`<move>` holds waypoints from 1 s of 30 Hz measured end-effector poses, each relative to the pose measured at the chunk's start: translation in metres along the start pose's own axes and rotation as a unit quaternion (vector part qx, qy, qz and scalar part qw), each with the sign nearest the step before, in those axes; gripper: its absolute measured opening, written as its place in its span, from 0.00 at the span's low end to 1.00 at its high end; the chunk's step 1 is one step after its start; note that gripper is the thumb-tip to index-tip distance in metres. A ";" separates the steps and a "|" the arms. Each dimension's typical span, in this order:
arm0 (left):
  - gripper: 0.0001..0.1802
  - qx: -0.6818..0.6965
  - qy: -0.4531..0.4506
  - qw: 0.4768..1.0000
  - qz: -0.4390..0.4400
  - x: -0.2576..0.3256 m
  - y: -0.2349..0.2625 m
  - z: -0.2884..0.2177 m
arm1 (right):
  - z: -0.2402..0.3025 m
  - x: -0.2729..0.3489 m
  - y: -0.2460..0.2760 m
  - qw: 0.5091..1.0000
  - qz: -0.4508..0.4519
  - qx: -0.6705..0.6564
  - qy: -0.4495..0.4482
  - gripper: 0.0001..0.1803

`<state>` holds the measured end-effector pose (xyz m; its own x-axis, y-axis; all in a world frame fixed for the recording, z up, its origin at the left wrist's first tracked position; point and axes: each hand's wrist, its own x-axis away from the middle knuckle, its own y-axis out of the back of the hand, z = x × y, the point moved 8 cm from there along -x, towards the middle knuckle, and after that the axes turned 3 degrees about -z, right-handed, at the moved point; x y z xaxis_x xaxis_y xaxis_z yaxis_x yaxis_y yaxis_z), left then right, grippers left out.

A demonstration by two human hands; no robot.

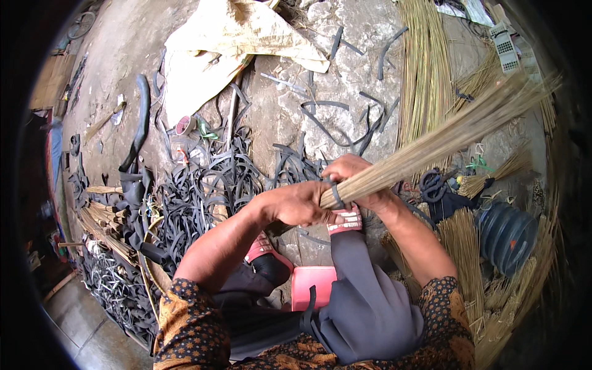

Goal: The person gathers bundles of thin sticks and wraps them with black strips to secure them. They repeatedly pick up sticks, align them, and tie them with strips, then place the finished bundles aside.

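At its dark band (336, 193), my left hand (299, 203) clamps the stick bundle (431, 146) before me, its long axis slanting rightward and away. My right hand (348, 166) grips it alongside. Farther right is a blue jug (507, 237), contents unclear.

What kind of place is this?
Maybe a small workshop: there's a tangled heap of black strips, a long bundle of thin sticks, and a banded bundle in the left hand.

Rough grey floor (117, 55), tangled black strips (191, 203) left of centre, pale sack (240, 37) above, long stick bundle (425, 80) upper right, bent black tube (140, 123) left.
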<state>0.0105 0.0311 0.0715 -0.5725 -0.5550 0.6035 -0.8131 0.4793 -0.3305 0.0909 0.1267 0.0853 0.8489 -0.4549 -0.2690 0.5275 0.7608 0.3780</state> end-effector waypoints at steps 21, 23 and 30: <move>0.11 -0.358 0.010 0.797 -0.487 -0.018 0.042 0.032 | -0.042 0.010 -0.032 0.886 -0.005 -0.099 -0.452 0.16; 0.12 -0.344 0.004 0.808 -0.478 -0.018 0.043 0.034 | -0.042 0.013 -0.040 0.878 0.008 -0.132 -0.460 0.17; 0.14 -0.346 -0.013 0.764 -0.544 -0.006 0.062 0.029 | -0.023 0.028 -0.050 0.877 -0.153 -0.273 -0.364 0.12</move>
<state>-0.0397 0.0444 0.0269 0.3939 -0.8901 0.2293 -0.5632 -0.0366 0.8255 0.0874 0.0868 0.0383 0.5711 -0.6998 0.4291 0.8085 0.5699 -0.1466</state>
